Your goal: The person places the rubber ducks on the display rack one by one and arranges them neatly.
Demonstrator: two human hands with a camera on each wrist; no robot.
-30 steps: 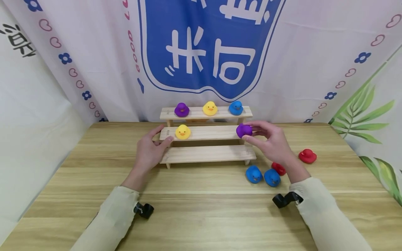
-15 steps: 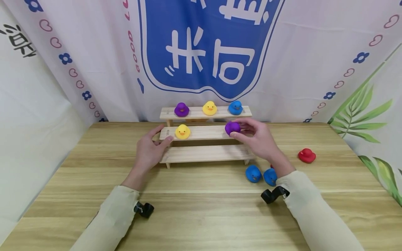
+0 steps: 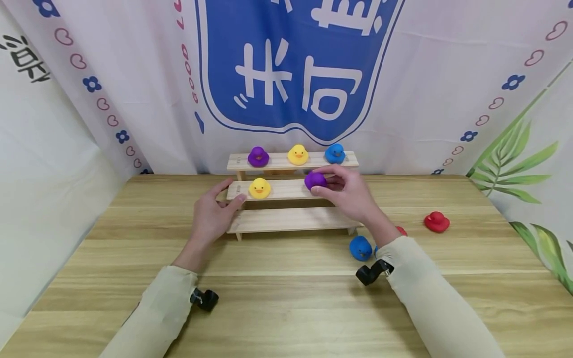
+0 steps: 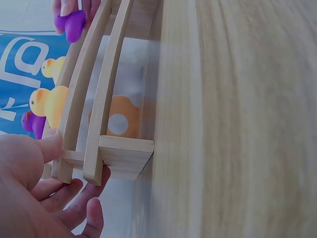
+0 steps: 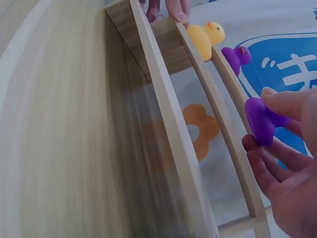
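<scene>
My right hand (image 3: 351, 194) pinches a purple rubber duck (image 3: 315, 181) between thumb and fingers, over the right half of the middle step of a three-step wooden stand (image 3: 286, 220). Whether the duck touches the board I cannot tell. At the stand's left end, my left hand (image 3: 214, 214) grips the middle board, thumb on top and fingers about the end, as the left wrist view shows. Beside that thumb a yellow duck (image 3: 259, 189) sits on the middle step. Along the top step stand another purple duck (image 3: 258, 157), a yellow duck (image 3: 298, 155) and a blue duck (image 3: 334, 154).
Right of the stand, a blue duck (image 3: 360, 248) and a red duck (image 3: 436, 222) lie on the wooden table (image 3: 286, 308). Another red duck (image 3: 401, 230) and another blue one are mostly hidden by my right forearm. A printed curtain (image 3: 156, 99) hangs behind the stand.
My right hand has carried the purple duck leftward along the middle step, from its right end toward the centre. The left hand keeps its hold on the stand.
</scene>
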